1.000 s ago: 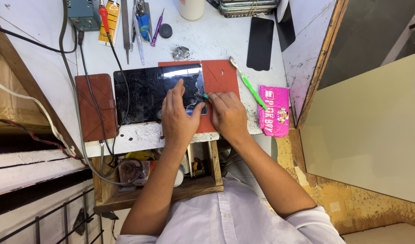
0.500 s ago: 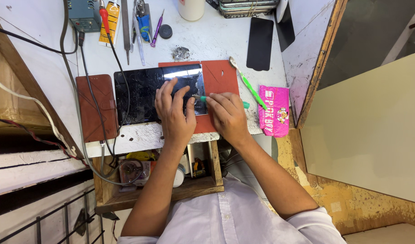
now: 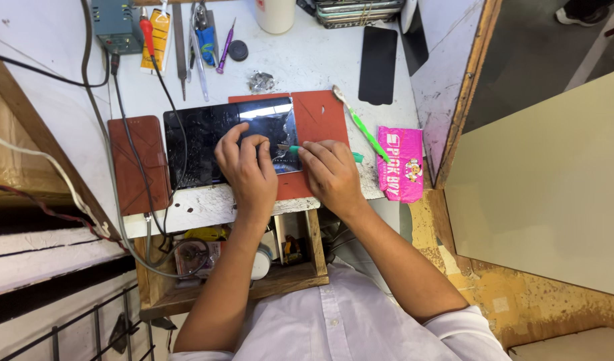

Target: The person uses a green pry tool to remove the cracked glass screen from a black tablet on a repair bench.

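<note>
Cluttering white workbench (image 3: 320, 57): scattered tools.

Bare tabletop (image 3: 307, 60) lies open above the tablet (image 3: 206, 144); cables (image 3: 119, 120) cross its left, a toothbrush (image 3: 360, 124) bounds its right.

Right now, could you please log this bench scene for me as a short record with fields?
Left hand: fingers pressed on the tablet, which has a cracked dark screen
Right hand: holds a green tool, tip at the tablet's right edge
Under tablet: red mat
Right of mat: green toothbrush, pink packet
Left of tablet: brown case
Behind: black phone glass, foil scrap
</note>
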